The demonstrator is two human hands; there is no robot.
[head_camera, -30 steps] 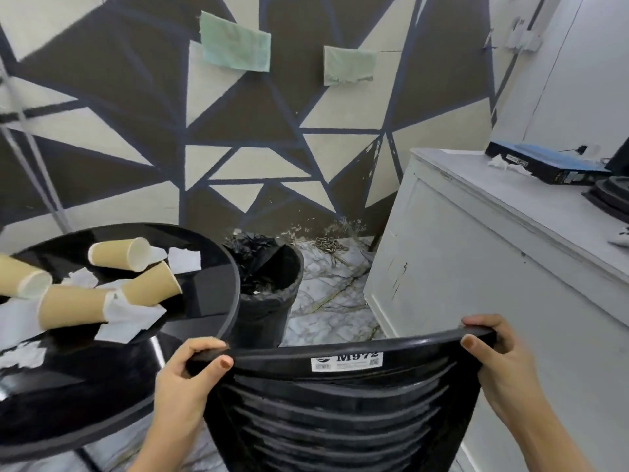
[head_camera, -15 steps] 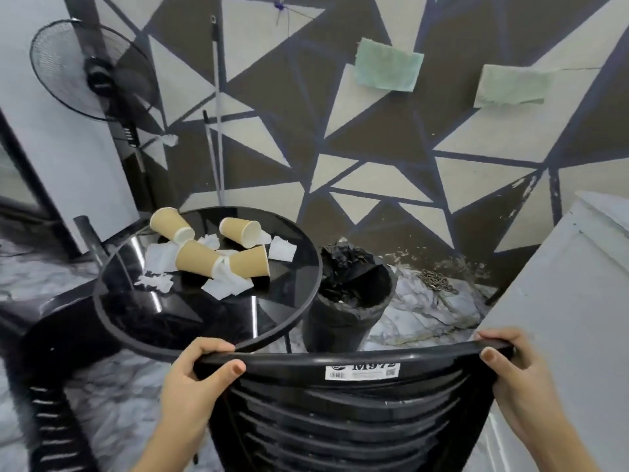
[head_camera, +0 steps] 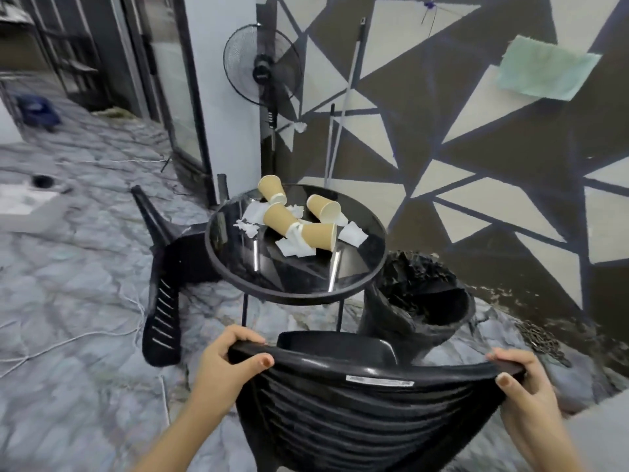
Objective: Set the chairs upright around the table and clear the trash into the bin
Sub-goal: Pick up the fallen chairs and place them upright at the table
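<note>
A black plastic chair (head_camera: 367,417) stands upright right in front of me, its slatted back facing me. My left hand (head_camera: 228,362) grips the left end of its top rail and my right hand (head_camera: 520,386) grips the right end. Beyond it is a round black table (head_camera: 357,284) strewn with several tan paper cups (head_camera: 279,216) and torn white paper scraps (head_camera: 352,233). A second black chair (head_camera: 166,291) lies tipped over on the floor left of the table. A black bin (head_camera: 388,321) lined with a black bag stands right of the table.
A pedestal fan (head_camera: 262,73) and a mop handle (head_camera: 343,107) lean by the patterned wall behind the table. A white cabinet corner (head_camera: 599,434) sits at my lower right. Marble floor stretches to the left, with a thin cord across it and a glass door beyond.
My view has swung left and back from the table; the tipped-over chair and the fan have come into view. Both hands keep their grip on the chair's top rail.
</note>
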